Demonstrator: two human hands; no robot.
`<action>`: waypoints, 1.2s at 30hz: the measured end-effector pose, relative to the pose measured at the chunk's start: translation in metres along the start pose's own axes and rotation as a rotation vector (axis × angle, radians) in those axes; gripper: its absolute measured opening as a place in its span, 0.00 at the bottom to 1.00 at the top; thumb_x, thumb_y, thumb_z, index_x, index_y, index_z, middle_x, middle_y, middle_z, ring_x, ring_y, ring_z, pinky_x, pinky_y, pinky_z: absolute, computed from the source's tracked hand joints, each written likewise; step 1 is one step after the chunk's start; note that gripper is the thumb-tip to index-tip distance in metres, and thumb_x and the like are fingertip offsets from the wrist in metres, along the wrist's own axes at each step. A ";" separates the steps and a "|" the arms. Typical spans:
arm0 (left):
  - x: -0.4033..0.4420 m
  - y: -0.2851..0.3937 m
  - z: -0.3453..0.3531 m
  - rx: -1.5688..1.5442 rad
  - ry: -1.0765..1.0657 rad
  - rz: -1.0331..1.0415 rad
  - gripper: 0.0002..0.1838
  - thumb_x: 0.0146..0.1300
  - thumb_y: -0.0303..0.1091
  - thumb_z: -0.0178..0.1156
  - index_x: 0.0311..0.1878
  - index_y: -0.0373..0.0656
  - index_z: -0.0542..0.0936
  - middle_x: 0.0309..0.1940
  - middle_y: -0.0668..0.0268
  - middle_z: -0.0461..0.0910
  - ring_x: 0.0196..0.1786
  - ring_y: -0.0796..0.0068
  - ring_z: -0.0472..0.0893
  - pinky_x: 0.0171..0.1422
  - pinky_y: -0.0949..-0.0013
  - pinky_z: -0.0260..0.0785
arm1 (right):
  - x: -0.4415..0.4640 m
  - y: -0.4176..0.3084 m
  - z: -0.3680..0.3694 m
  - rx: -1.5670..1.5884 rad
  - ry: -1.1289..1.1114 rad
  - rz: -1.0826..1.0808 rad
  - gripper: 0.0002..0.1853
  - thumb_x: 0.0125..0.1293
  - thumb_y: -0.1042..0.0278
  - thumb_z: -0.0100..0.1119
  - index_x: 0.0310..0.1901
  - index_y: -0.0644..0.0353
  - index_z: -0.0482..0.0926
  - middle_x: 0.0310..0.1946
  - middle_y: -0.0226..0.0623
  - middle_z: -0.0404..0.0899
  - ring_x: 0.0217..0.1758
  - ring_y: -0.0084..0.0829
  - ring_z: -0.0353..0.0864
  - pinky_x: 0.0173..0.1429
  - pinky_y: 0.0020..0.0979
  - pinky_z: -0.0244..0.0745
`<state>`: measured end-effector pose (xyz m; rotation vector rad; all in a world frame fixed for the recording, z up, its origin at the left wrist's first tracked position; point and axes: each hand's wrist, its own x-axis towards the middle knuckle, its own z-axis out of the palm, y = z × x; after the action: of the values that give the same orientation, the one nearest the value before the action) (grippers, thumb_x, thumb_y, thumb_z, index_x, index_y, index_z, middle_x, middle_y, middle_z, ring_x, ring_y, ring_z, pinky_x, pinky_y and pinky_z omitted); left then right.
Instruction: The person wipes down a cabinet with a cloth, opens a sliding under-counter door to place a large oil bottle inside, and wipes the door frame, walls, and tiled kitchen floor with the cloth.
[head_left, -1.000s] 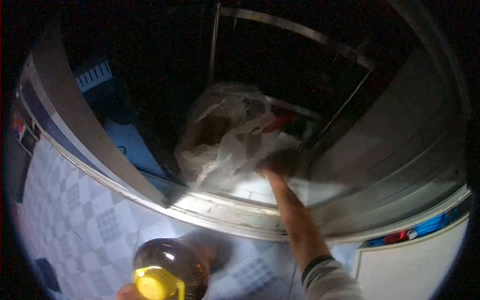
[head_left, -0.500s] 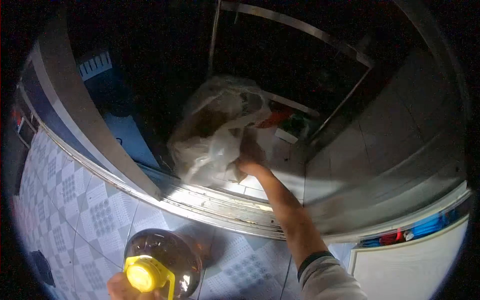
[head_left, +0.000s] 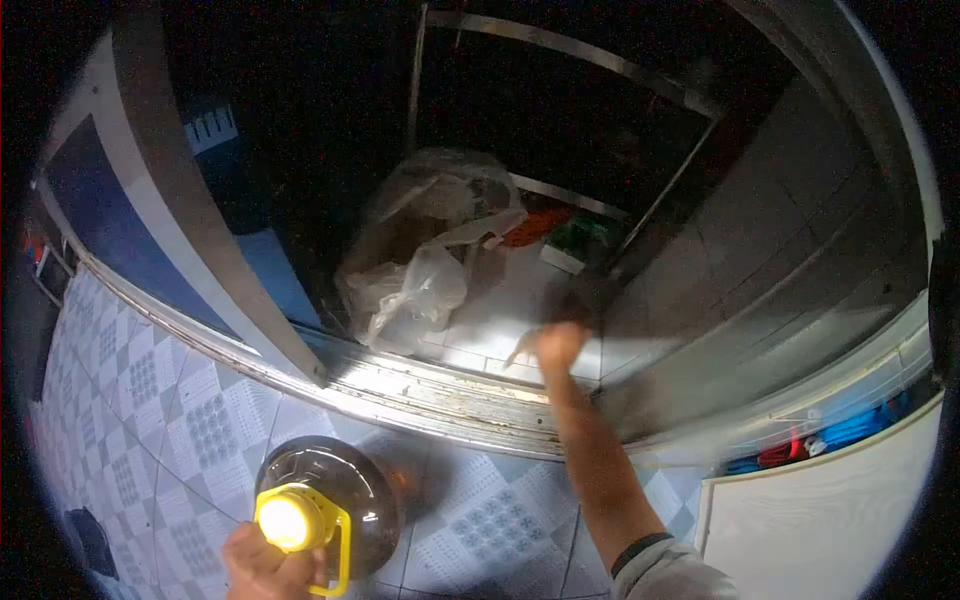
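My left hand [head_left: 268, 565] grips the yellow handle of a large see-through jug [head_left: 325, 500] with a yellow cap, standing on the tiles at the lower left. Dark liquid seems to fill the jug. Past the sill, my right hand [head_left: 562, 345] reaches over the white floor, its thumb spread out and nothing visible in it; its fingertips lie in shadow. A crumpled clear plastic bag [head_left: 425, 290] sits to the left of that hand, apart from it. What the bag contains is hard to make out.
A worn metal sliding-door track [head_left: 440, 395] crosses between the patterned tiles [head_left: 215, 430] and the dark space. Its door frame [head_left: 215, 240] stands at left. Behind the bag lie a red item [head_left: 535, 228] and a green-and-white item [head_left: 575, 245]. A pale board [head_left: 820, 510] is at lower right.
My right hand has come off the plastic bag and moved right. The bag has settled slightly. My left hand stays on the jug's handle, and the view has shifted a little.
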<state>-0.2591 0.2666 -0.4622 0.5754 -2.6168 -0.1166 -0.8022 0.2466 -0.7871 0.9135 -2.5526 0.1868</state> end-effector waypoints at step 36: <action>-0.002 0.004 0.004 0.039 0.044 -0.003 0.10 0.39 0.26 0.60 0.16 0.46 0.68 0.14 0.68 0.70 0.15 0.64 0.67 0.23 0.62 0.57 | -0.012 -0.138 -0.160 0.052 -0.881 -0.163 0.35 0.54 0.49 0.60 0.61 0.60 0.71 0.62 0.52 0.67 0.68 0.46 0.64 0.69 0.39 0.60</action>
<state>-0.2607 0.2714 -0.4657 0.5884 -2.5803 -0.0530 -0.6518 0.1882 -0.6501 1.4606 -3.2282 -0.2637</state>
